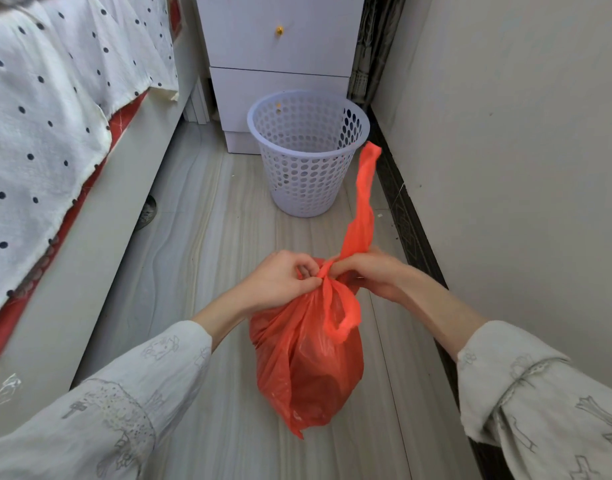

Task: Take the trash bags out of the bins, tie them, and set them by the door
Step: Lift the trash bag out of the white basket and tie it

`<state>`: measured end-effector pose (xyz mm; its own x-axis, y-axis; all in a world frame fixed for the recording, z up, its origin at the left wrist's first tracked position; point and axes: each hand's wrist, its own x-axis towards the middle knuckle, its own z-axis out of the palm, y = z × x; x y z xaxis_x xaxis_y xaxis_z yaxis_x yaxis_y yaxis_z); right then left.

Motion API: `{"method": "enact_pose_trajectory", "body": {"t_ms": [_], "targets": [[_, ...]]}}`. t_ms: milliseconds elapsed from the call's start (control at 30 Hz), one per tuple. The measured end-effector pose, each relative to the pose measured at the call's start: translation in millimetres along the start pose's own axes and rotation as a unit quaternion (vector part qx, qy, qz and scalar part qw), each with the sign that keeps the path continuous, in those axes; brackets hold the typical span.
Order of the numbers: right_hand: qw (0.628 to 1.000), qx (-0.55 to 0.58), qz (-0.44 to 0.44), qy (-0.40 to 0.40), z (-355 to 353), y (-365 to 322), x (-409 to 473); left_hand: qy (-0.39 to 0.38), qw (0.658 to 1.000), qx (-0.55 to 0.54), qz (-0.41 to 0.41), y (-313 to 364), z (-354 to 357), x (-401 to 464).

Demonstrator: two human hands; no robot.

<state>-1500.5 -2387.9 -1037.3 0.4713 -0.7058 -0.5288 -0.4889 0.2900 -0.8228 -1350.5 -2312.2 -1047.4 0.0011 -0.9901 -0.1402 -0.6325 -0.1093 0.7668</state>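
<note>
The trash bag (308, 372) is thin red-orange plastic, translucent, with a darker rounded mass showing through its lower half. Its body is full and bulging, creased lengthwise, and tapers to a loose point at the bottom. It hangs in front of the person, over the floor (207, 237) between the bed and the wall; whether its tip touches the floor cannot be told. The neck is gathered tight at the top. One handle loop (344, 315) droops down the front of the bag. The other handle strip (365, 199) stands upward and away, motion-blurred at its end.

The left hand (280, 282) has its fingers curled and pinches the gathered neck from the left. The right hand (370, 271) is closed round the base of the raised strip, touching the neck from the right. Both forearms emerge from pale printed sleeves (124, 403).

Beyond the bag, apart from it, stands a pale lavender perforated bin (308, 181), upright, with no liner visible inside. Directly behind the bin is a white drawer cabinet (280, 81) with a small gold knob (279, 30). A bed with dotted white cover (48, 133) runs along the left; a plain wall (505, 168) with dark skirting runs along the right.
</note>
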Motion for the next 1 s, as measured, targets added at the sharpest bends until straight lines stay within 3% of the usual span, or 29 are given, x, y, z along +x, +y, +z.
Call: {"method": "enact_pose_trajectory", "body": {"t_ms": [100,200,400,500,633,800,933,1000], "targets": [[0.995,0.084,0.01,-0.045,-1.5,1.5,-0.9,0.009,1.0,-0.005,-0.003,-4.5,3.4,-1.8],[0.993,0.112,-0.016,-0.021,1.5,8.4,0.3,0.02,0.999,-0.041,-0.021,-11.8,10.0,-2.3],[0.996,-0.018,-0.085,-0.003,6.5,12.4,-5.2,0.022,0.982,-0.162,-0.098,-25.6,16.1,-4.5],[0.993,-0.049,-0.109,0.005,13.2,9.3,-5.4,-0.005,0.988,-0.134,-0.07,-26.4,16.9,-5.4],[0.99,-0.072,-0.12,0.028,11.7,9.8,0.6,0.022,0.995,-0.084,-0.049,-26.6,17.0,-9.0],[0.994,-0.011,-0.086,0.06,7.5,13.6,4.6,0.031,0.997,0.066,-0.011,-16.4,20.4,-11.5],[0.991,0.086,0.0,0.099,-2.2,10.4,4.8,0.023,0.992,0.12,0.036,3.4,23.4,-8.9],[0.986,0.074,0.012,0.147,-10.7,8.5,6.3,0.018,0.987,0.149,0.066,11.3,25.0,-9.5]]}}
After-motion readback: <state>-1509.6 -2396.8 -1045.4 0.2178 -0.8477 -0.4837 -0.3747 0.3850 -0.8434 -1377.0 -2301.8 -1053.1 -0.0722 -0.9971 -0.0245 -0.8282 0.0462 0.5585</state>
